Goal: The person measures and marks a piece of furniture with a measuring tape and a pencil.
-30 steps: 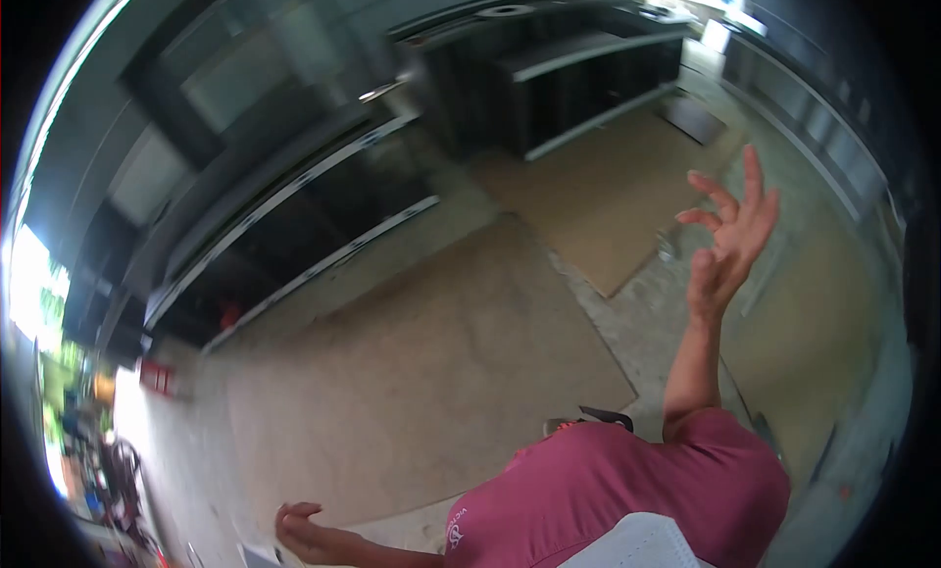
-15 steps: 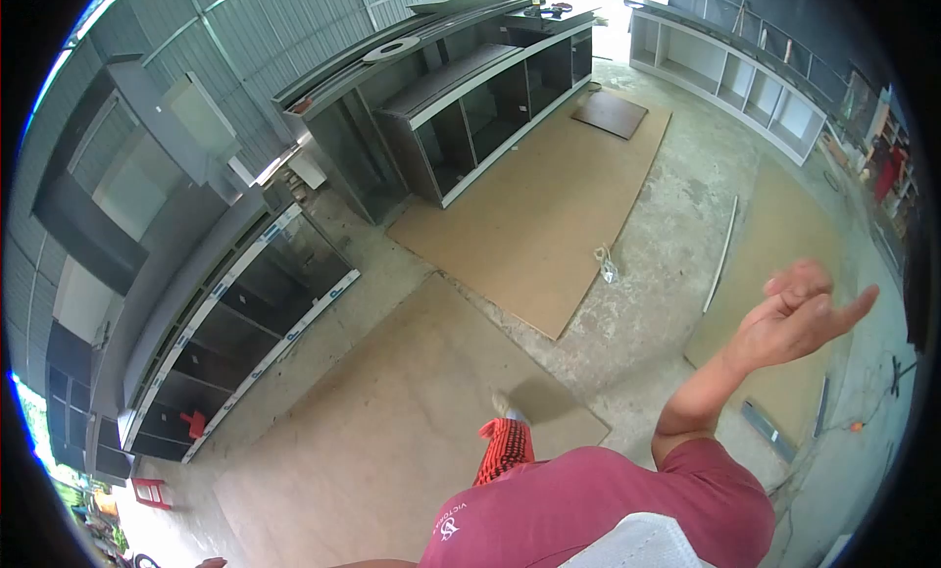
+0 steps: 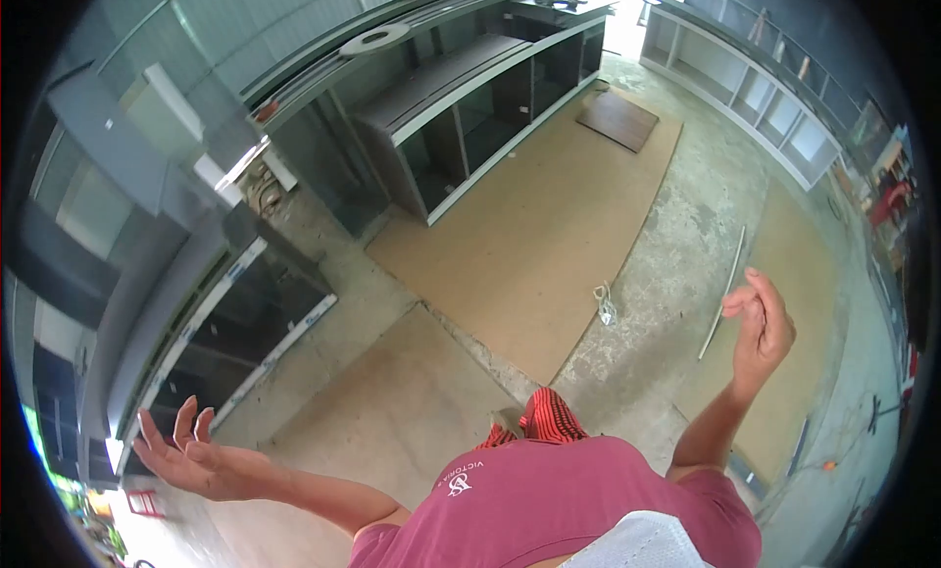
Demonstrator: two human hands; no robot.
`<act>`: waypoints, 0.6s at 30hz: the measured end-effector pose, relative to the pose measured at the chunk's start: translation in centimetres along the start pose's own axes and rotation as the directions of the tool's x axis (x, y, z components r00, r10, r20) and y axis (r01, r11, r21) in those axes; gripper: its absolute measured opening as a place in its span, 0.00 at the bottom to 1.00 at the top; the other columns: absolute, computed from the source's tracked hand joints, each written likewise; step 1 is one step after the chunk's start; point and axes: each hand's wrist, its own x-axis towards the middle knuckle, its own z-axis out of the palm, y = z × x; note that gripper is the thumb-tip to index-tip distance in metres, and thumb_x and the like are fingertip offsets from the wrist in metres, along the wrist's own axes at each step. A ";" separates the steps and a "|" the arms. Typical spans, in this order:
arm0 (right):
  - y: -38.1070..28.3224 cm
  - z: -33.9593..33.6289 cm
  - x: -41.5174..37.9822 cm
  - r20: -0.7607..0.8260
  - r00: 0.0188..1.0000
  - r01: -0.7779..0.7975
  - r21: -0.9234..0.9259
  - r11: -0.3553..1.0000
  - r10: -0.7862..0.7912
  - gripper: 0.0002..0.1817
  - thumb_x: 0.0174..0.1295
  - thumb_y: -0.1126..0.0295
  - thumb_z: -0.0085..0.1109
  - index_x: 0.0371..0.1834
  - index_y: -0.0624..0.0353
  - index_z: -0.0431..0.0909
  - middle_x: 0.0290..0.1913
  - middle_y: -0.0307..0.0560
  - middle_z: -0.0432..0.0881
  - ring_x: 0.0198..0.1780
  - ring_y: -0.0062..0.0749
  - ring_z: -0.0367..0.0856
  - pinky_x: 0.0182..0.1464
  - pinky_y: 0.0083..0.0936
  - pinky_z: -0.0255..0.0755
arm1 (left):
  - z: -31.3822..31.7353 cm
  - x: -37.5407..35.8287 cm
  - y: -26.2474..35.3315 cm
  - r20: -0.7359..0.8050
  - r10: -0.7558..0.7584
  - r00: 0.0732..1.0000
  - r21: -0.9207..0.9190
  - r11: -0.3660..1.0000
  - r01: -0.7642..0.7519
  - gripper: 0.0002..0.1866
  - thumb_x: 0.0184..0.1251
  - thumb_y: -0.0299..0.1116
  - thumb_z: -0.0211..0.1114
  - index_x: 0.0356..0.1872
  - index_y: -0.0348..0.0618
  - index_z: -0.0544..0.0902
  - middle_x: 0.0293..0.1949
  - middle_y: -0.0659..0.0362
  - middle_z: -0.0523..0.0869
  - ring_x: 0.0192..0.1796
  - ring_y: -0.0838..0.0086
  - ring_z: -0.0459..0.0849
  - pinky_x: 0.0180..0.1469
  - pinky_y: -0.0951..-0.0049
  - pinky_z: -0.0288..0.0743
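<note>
My left hand (image 3: 201, 462) is raised at the lower left with its fingers spread, and nothing is in it. Behind it in the view is the dark cabinet frame with white edges (image 3: 250, 313). Over on the right, my right hand (image 3: 765, 328) is held up with loosely bent fingers and no object visible in it. It appears in front of a tan board (image 3: 784, 254) lying on the floor, close in the view to a thin white strip (image 3: 723, 294). Neither hand appears to touch anything.
A long dark cabinet (image 3: 480, 127) stands ahead beside a brown floor sheet (image 3: 510, 245). On that sheet lies a dark brown panel (image 3: 618, 120). A bundled white cord (image 3: 605, 305) rests by its edge. White shelving (image 3: 745, 88) stands far right, a red stool (image 3: 144, 502) lower left.
My left hand has risen into view, opening its fingers. My right hand has shifted left and turned upward. The view has moved, and both legs now show below.
</note>
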 end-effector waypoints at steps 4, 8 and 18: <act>7.9 2.9 -0.2 -0.106 0.962 -0.255 -0.026 0.967 0.251 0.11 0.61 0.78 0.45 0.44 0.65 0.75 0.21 0.44 0.76 0.22 0.21 0.74 0.25 0.17 0.70 | 11.5 -5.7 -2.0 0.459 -0.062 0.886 -0.253 0.947 0.197 0.23 0.65 0.50 0.50 0.44 0.38 0.74 0.43 0.54 0.78 0.37 0.66 0.79 0.38 0.72 0.74; 15.2 8.6 3.2 -0.109 0.874 -0.477 0.000 0.879 0.474 0.12 0.61 0.79 0.43 0.44 0.64 0.76 0.21 0.42 0.75 0.21 0.19 0.72 0.24 0.16 0.69 | 22.6 -17.8 0.1 0.894 -0.147 0.424 0.040 0.967 0.250 0.07 0.60 0.28 0.58 0.36 0.35 0.80 0.34 0.52 0.81 0.38 0.68 0.79 0.43 0.72 0.72; 32.9 19.8 24.6 -0.151 0.949 -0.264 0.109 0.959 0.278 0.13 0.65 0.73 0.42 0.49 0.64 0.72 0.22 0.42 0.74 0.24 0.23 0.71 0.30 0.20 0.68 | 35.5 -47.9 -9.8 0.826 -0.457 -0.330 0.538 0.814 0.218 0.18 0.58 0.43 0.56 0.41 0.40 0.79 0.33 0.50 0.83 0.37 0.62 0.82 0.42 0.65 0.73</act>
